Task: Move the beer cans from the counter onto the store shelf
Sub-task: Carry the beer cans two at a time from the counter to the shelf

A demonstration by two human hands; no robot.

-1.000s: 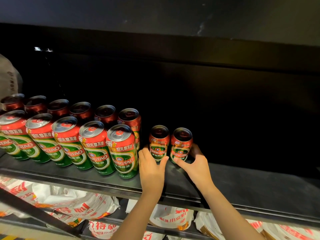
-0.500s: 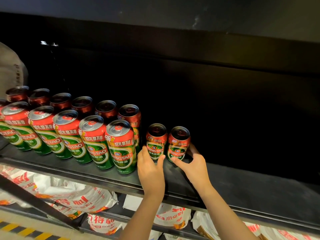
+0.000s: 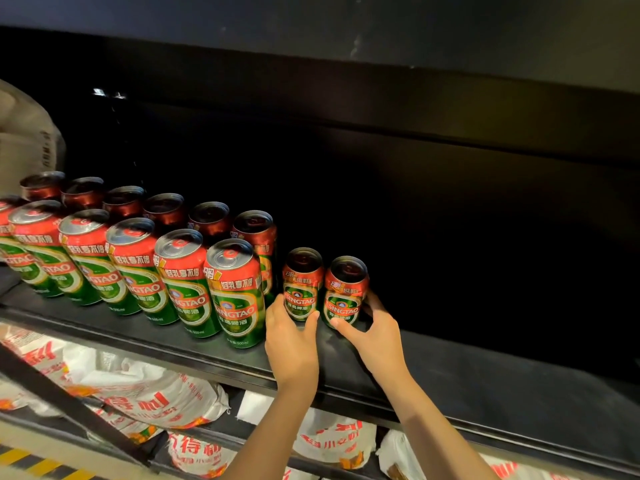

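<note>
Head view: each hand [image 3: 292,344] [image 3: 375,336] curled round one short can [image 3: 300,289] [image 3: 344,296], right fingertips hidden behind.

Leftmost can [image 3: 4,216] cut off by frame edge.

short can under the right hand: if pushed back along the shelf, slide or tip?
Probably slides: the short can stands upright on the flat dark shelf. It looks rigid, glossy metal, so likely slippery. The right hand grips it low, which should limit tipping.
</note>
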